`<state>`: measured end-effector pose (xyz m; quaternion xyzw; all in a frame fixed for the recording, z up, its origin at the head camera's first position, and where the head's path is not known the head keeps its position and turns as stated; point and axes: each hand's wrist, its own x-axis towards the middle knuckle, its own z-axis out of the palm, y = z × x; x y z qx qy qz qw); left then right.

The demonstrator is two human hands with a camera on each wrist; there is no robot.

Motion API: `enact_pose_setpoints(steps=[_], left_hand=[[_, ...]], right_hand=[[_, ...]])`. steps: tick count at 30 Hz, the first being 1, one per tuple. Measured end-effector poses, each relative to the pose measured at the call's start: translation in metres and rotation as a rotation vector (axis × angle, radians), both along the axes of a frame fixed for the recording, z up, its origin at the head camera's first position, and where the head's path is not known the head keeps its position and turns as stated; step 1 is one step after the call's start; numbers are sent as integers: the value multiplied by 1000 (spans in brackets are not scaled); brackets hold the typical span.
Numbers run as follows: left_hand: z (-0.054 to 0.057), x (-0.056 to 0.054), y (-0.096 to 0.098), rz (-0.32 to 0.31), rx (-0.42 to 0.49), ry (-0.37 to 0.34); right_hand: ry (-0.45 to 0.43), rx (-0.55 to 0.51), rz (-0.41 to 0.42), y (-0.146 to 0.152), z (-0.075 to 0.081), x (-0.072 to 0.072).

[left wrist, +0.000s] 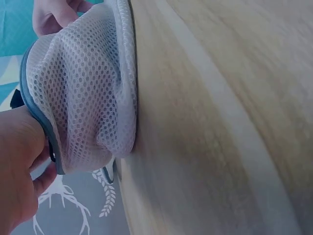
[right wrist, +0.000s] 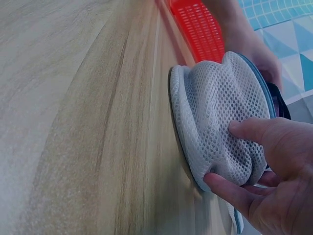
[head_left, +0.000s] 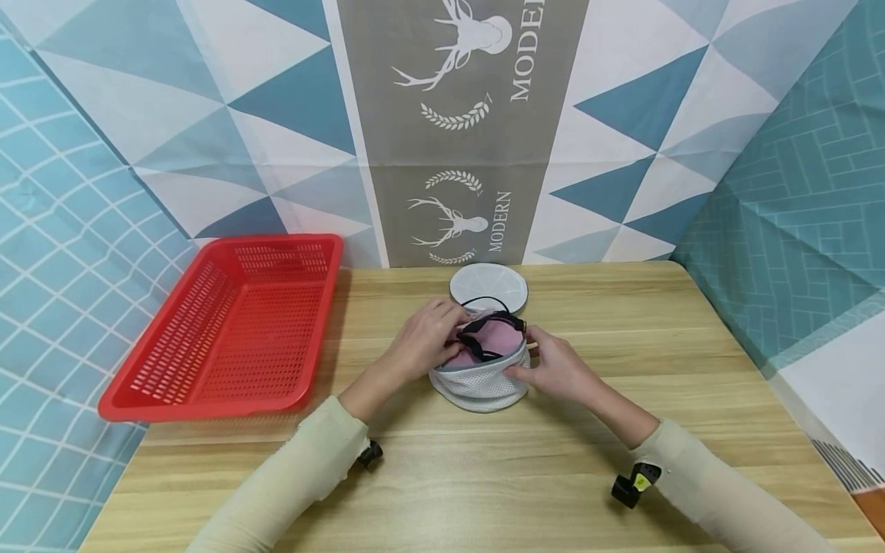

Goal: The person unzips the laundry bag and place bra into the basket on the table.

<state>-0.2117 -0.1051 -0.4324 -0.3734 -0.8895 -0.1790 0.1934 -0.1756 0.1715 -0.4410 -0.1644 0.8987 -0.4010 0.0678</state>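
Note:
A white mesh laundry bag [head_left: 482, 386] stands on the table with its top unzipped and its grey-blue edge showing. Behind it lies its round white flap [head_left: 488, 286]. Inside the bag sits a pink bra [head_left: 499, 338] with black straps, one strap looping above the rim. My left hand [head_left: 434, 334] reaches into the opening from the left and holds the bra; several fingertips are hidden there. At the right side, my right hand [head_left: 553, 365] grips the bag wall [right wrist: 215, 112], thumb in front and other fingers partly behind.
To the left a red plastic basket [head_left: 314, 338] with perforated sides stands on the wooden table [head_left: 622, 491]. Patterned cloth [head_left: 622, 130] hangs behind the table's back edge. Small black cameras [head_left: 628, 490] are strapped at both wrists.

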Motion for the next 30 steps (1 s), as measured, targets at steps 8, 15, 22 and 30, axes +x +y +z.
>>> enact_pose_setpoints(steps=[8, 15, 22, 30], left_hand=[[0, 5, 0, -17, 15, 39], [-3, 5, 1, -20, 45, -5], [-2, 5, 2, 3, 59, -102], [-28, -35, -2, 72, 23, -316]], right_hand=[[2, 1, 0, -1, 0, 0], [2, 1, -2, 0, 0, 0], [13, 1, -4, -1, 0, 1], [-6, -11, -8, -1, 0, 0]])
